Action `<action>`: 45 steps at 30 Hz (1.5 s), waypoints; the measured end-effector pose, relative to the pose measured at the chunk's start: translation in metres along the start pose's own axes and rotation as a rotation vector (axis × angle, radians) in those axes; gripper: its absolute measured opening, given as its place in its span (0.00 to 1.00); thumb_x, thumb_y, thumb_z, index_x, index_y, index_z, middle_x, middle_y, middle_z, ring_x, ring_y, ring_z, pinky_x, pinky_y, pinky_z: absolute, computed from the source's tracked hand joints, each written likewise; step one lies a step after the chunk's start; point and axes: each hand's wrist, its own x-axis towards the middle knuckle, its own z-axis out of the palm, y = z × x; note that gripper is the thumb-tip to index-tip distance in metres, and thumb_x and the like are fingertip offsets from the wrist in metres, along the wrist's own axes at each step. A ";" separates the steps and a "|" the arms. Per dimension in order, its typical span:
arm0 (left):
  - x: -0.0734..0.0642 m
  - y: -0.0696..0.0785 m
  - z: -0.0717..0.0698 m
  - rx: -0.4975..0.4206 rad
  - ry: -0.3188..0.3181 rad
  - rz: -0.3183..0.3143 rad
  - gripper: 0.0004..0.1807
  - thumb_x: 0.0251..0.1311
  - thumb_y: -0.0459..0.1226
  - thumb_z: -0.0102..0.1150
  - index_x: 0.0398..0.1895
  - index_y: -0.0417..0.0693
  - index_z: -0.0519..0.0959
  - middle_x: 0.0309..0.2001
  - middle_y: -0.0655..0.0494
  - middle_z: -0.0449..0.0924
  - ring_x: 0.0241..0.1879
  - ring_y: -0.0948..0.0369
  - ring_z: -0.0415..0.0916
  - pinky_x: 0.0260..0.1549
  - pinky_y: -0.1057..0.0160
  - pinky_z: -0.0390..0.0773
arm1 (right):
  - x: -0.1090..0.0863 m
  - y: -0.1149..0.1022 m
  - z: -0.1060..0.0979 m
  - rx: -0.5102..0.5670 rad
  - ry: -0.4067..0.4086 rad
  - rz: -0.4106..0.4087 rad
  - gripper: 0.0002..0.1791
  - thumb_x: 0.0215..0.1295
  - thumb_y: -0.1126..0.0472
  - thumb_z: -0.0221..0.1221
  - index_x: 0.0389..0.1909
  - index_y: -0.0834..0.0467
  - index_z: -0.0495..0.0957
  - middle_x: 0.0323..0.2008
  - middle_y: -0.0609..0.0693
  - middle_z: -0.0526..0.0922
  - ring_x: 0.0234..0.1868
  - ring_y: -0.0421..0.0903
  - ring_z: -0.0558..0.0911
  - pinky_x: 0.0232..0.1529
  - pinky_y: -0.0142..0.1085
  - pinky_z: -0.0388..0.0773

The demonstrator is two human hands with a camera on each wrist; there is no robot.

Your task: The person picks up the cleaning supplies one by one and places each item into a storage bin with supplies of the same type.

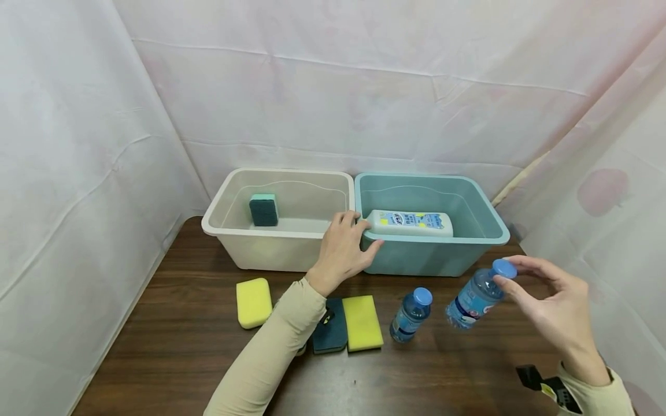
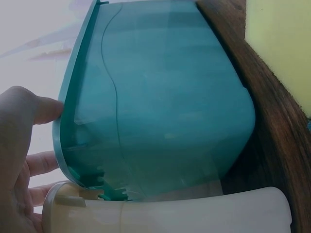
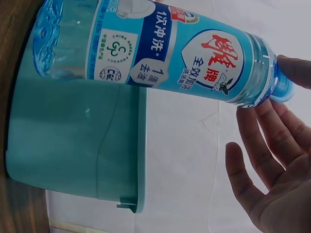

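Note:
My right hand (image 1: 559,309) pinches the blue cap of a clear blue dish soap bottle (image 1: 474,297), held tilted in front of the teal bin (image 1: 416,254). The bottle's label (image 3: 170,46) shows large in the right wrist view. My left hand (image 1: 340,248) rests at the adjoining rims of the teal bin and the beige bin (image 1: 276,251), thumb spread and fingers loosely bent. In the left wrist view the thumb (image 2: 47,110) touches the teal rim. A white bottle (image 1: 413,223) lies inside the teal bin; a green sponge (image 1: 264,210) stands in the beige one.
Another blue-capped bottle (image 1: 410,315) stands on the brown table (image 1: 171,323). Left of it lie a yellow sponge (image 1: 362,323), a dark green sponge (image 1: 330,328) and a second yellow sponge (image 1: 254,303). My left sleeve partly covers something beside them. White curtains (image 1: 333,104) enclose the table.

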 end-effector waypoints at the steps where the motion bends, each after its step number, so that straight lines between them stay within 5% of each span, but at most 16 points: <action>1: 0.000 0.000 0.000 -0.001 0.000 0.001 0.28 0.71 0.59 0.62 0.59 0.48 0.87 0.65 0.44 0.79 0.65 0.45 0.74 0.66 0.48 0.78 | 0.001 0.000 0.000 0.001 0.004 0.000 0.23 0.50 0.79 0.75 0.49 0.66 0.88 0.38 0.30 0.89 0.39 0.29 0.86 0.45 0.16 0.77; 22: 0.001 0.000 0.000 0.005 0.008 0.005 0.27 0.71 0.59 0.62 0.58 0.48 0.87 0.64 0.44 0.80 0.64 0.46 0.74 0.65 0.48 0.79 | 0.023 -0.015 -0.008 0.042 0.086 0.068 0.20 0.50 0.78 0.75 0.47 0.67 0.89 0.35 0.35 0.91 0.38 0.33 0.87 0.47 0.18 0.80; 45: -0.001 0.001 0.000 -0.009 0.003 -0.008 0.27 0.71 0.59 0.62 0.58 0.49 0.87 0.66 0.43 0.79 0.66 0.45 0.73 0.65 0.48 0.79 | 0.046 -0.015 -0.007 0.132 0.138 -0.011 0.17 0.54 0.79 0.71 0.47 0.74 0.86 0.36 0.38 0.91 0.35 0.34 0.86 0.46 0.20 0.81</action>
